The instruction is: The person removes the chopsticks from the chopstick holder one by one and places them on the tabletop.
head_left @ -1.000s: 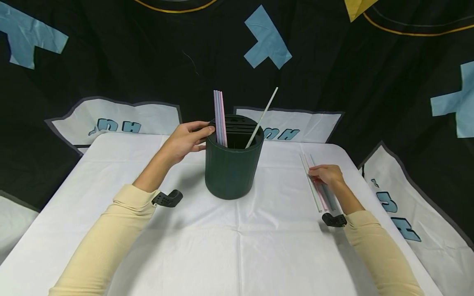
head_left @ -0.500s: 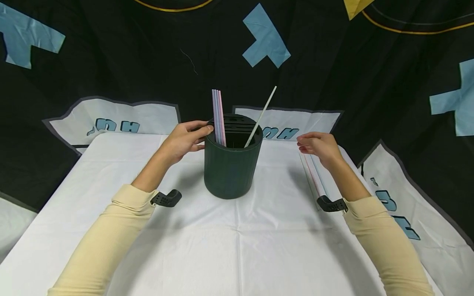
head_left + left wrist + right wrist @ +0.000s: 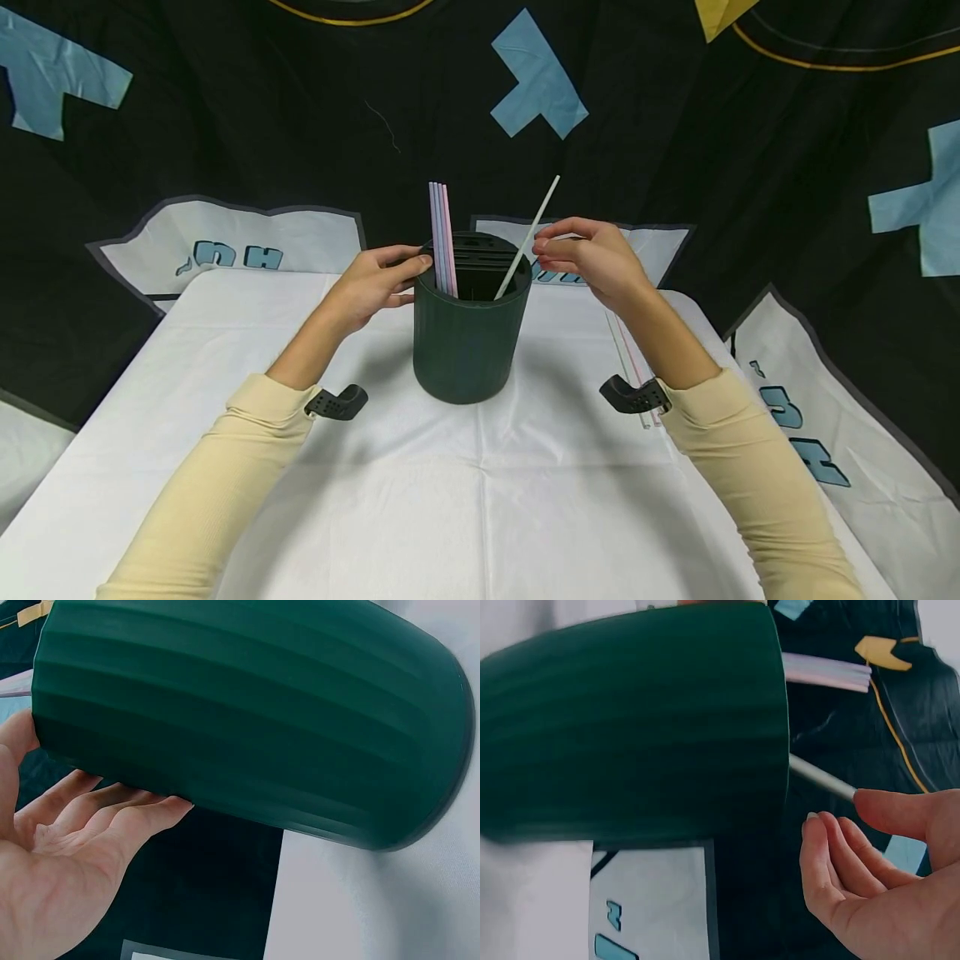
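A dark green pot stands upright on the white-covered table. My left hand holds its left side, thumb at the rim and fingertips against the wall, as the left wrist view also shows. Several lilac and pink straws stand bunched at the pot's left inside. One whitish straw leans out to the right. Beside it hovers my right hand, thumb and fingers apart. In the right wrist view the thumb overlaps the end of the whitish straw; whether they touch I cannot tell.
A slotted black piece covers the pot's back part. Thin straws, a greenish one and a pink one, lie on the table at the right, partly behind my right forearm. A black cloth with blue shapes hangs behind the table.
My right hand has lifted from the straws on the table and moved left and up to the leaning whitish straw. The left hand keeps its place on the pot.
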